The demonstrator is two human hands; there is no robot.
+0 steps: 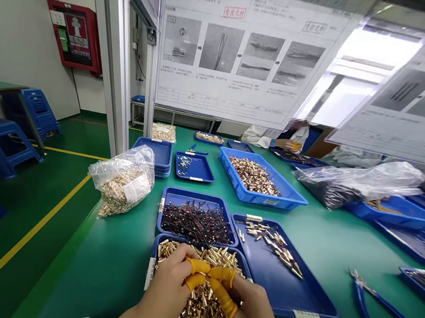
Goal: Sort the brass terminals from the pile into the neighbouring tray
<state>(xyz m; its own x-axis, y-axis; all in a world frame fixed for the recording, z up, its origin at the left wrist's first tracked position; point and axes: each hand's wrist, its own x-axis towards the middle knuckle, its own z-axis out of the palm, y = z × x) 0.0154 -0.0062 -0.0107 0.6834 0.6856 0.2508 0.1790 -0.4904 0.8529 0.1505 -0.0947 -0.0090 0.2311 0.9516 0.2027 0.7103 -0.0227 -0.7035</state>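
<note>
A red cabinet (76, 35) is hanging on the far wall, and we are working over a green surface (330, 220) crowded with trays. Printed sheets (222, 99) are hanging above it, and beyond them another person's hand (292, 145) is resting near the far trays.

We are holding both hands over the near tray (245, 265), with a heap of brass sleeves (199, 315) lying directly beneath. Our left hand (174, 278) is reaching in from the left and our right hand (254, 302) from the near right, so that their yellow-covered fingers (198, 265) are meeting tip to tip. Those fingers are pinching almost closed, on both hands, around a small piece (205, 275) that is barely showing at the meeting point; we cannot tell its kind or which way its long axis is running.

The dark wires (194, 222) are lying just beyond the fingertips in the next tray, with the left hand slightly nearer to them. To the right, nearer our right hand, a shallow tray (270, 286) is holding slim brass-ended pieces (279, 246), many of them slanting from far left to near right. Farther right, blue-handled pliers (360, 297) are lying with their jaws pointing away from us.
</note>
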